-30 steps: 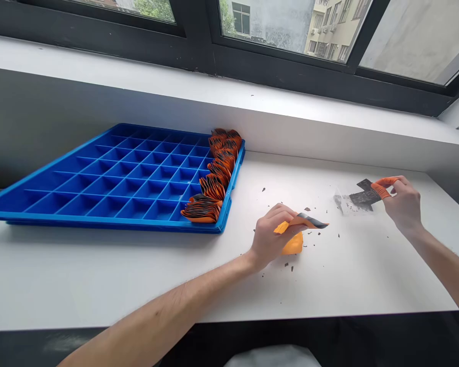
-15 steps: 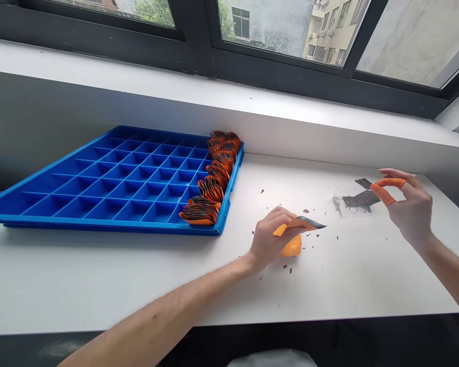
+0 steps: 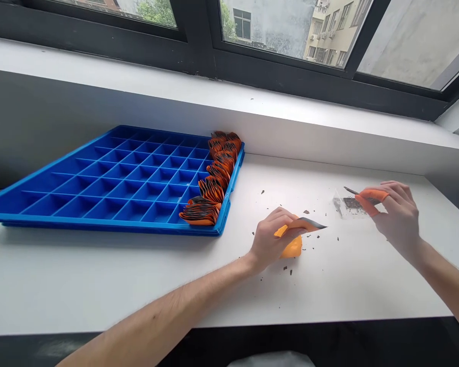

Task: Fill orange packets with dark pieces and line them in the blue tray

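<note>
Just right of the blue tray (image 3: pixel 99 223), the left hand (image 3: pixel 270 237) pinches an orange-and-black pouch (image 3: pixel 309 223) between thumb and fingers. Farther right of the tray, the right hand (image 3: pixel 400 219) bends leftward, orange-covered thumb and forefinger closed on a thin dark piece (image 3: pixel 351 190). Since half a second ago, the right hand has shifted toward the tray, the piece now nearly edge-on; the left grip matches.

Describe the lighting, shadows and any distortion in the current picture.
In the head view, daylight seems to come from the window, brightening the white table; in the head view, a soft shadow lies below the near edge of the blue tray, which looks stretched leftward; in the head view, the clear plastic box barely stands out.
</note>
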The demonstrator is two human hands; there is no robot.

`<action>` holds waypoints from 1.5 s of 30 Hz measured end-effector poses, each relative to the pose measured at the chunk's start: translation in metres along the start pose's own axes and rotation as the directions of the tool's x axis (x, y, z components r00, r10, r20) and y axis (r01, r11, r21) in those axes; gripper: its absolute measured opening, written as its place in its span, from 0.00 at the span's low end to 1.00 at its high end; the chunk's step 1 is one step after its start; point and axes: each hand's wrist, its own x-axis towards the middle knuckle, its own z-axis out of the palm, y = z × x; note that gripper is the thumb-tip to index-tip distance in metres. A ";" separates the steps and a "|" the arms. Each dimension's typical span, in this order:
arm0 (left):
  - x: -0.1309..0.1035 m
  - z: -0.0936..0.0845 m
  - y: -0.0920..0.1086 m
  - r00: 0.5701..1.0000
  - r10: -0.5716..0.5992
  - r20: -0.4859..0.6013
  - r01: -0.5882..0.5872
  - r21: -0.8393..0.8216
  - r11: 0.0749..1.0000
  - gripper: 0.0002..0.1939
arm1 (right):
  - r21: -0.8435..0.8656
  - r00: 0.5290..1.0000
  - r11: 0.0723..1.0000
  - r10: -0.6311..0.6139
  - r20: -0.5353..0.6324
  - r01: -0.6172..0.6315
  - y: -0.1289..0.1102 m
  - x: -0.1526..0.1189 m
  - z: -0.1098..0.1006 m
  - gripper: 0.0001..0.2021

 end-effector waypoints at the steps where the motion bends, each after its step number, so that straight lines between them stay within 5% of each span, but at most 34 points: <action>1: -0.001 0.001 -0.001 1.000 0.003 -0.004 -0.003 -0.004 1.000 0.10 | 0.023 0.999 0.999 -0.033 -0.032 0.033 -0.007 0.003 -0.005 0.06; 6: -0.002 0.001 -0.005 1.000 0.016 -0.002 -0.016 0.014 1.000 0.10 | 0.233 0.983 0.963 -0.103 -0.150 0.136 -0.064 0.028 -0.035 0.13; 14: 0.002 0.000 0.000 0.999 0.049 0.005 -0.049 0.021 0.999 0.09 | 0.483 1.000 0.876 0.005 -0.020 0.006 -0.119 0.040 -0.057 0.13; 20: 0.003 0.000 0.003 0.998 0.067 -0.008 -0.067 0.010 0.998 0.12 | 0.540 0.989 0.831 0.083 0.121 -0.136 -0.121 0.040 -0.054 0.03; 25: 0.002 -0.001 0.002 0.996 0.088 0.008 -0.088 0.017 0.996 0.11 | 0.472 0.967 0.854 0.124 0.224 -0.219 -0.115 0.038 -0.052 0.09; 45: 0.002 0.000 0.001 0.980 0.197 -0.005 -0.197 0.050 0.979 0.11 | 0.384 0.943 0.877 0.194 0.269 -0.289 -0.110 0.034 -0.057 0.13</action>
